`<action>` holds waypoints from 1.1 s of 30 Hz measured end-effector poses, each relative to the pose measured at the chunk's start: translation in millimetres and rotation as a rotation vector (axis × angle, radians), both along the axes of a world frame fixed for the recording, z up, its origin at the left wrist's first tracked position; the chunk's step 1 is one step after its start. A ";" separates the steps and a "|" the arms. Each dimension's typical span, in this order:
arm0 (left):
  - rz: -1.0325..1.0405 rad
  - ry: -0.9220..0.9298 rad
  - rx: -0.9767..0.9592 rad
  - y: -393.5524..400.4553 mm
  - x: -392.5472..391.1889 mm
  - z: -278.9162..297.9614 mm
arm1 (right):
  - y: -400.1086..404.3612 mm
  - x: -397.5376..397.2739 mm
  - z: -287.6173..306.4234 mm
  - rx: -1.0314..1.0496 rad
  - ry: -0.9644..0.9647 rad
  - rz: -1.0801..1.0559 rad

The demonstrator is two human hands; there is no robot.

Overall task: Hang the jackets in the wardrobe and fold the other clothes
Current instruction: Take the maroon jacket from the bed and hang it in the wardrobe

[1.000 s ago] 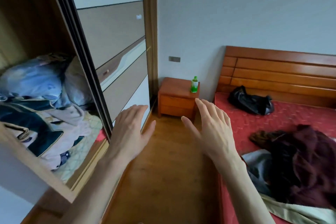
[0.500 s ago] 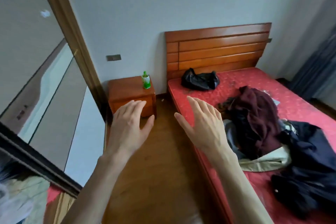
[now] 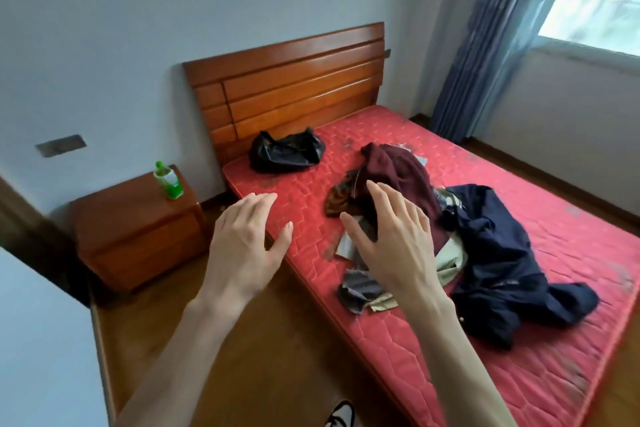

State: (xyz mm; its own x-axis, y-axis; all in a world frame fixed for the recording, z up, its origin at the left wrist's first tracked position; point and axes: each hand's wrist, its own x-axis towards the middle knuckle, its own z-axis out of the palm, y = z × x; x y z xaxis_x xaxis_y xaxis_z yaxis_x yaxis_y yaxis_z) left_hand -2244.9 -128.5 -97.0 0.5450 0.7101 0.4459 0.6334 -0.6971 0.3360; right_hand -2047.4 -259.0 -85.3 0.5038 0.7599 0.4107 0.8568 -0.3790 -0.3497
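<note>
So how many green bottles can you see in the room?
1. The green bottle stands upright on the wooden nightstand, at its back corner by the wall, left of the bed. Another could be hidden under the pile of clothes.

Bare red mattress [image 3: 311,204] is lying open at twelve o'clock of the left hand [image 3: 242,250]. The clothes heap [image 3: 433,218] is blocking at two o'clock, the black bag [image 3: 287,151] sitting beyond, near the headboard [image 3: 287,87].
</note>
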 end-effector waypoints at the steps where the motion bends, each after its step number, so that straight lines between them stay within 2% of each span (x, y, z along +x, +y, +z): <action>1: -0.021 0.005 0.003 7.9 13.6 -1.3 | 4.9 10.1 -2.7 0.002 0.007 -0.020; 9: -0.179 0.038 0.014 69.9 132.2 -12.2 | 41.4 97.5 -21.6 -0.013 0.040 -0.187; 16: -0.278 0.001 -0.027 98.4 224.2 -28.4 | 31.6 173.9 -38.3 -0.056 0.029 -0.332; 25: -0.426 0.070 -0.076 113.1 310.3 -61.1 | 31.0 230.1 -67.6 -0.113 0.080 -0.489; 33: -0.524 0.108 -0.098 161.8 382.2 -80.7 | 72.6 278.5 -89.5 -0.124 0.109 -0.564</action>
State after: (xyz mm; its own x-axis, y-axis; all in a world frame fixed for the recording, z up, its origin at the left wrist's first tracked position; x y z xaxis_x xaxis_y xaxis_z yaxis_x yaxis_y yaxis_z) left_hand -1862.7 33.4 -177.7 0.8764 0.3662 0.3128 0.2436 -0.8974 0.3679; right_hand -1769.0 -186.4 -174.8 0.8784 0.4014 0.2592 0.4727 -0.8094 -0.3485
